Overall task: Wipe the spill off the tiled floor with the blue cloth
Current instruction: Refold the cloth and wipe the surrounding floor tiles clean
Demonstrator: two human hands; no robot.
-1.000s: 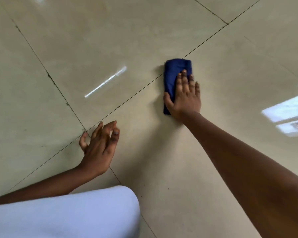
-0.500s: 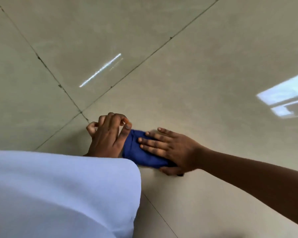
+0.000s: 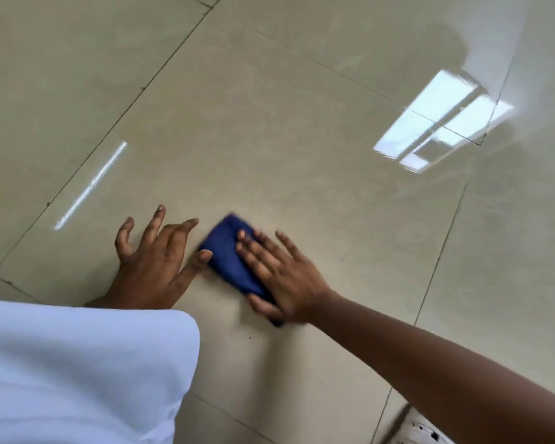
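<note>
Right hand [image 3: 282,274] lies flat on the blue cloth [image 3: 229,251], fingers straight and slightly spread, pointing up and to the left across the fabric. Thumb is tucked along the cloth's near edge, at its lower right end. Palm presses the cloth down against the tiled floor [image 3: 269,123]. Bare forearm runs off toward the lower right corner.

Cloth is folded into a narrow oblong, lying diagonally on the tile. Its far end sticks out past the fingertips and looks blurred. Its near end shows just beneath the heel of the hand.

Left hand [image 3: 151,264] rests on the floor just beside the cloth, to its left. Fingers are splayed wide and partly arched, with the tips on the tile. The thumb reaches toward the cloth's left edge; whether it touches I cannot tell. This hand holds nothing.

White garment [image 3: 77,373] fills the lower left and hides the left wrist.

Floor is glossy beige tile with thin dark grout lines. A bright window reflection [image 3: 442,123] sits at upper right, well apart from the hands. A thin streak of light [image 3: 90,187] lies on the tile above the left hand. No wet patch can be made out around the cloth. A blurred white object [image 3: 420,427] shows at the bottom edge, under the right forearm.
</note>
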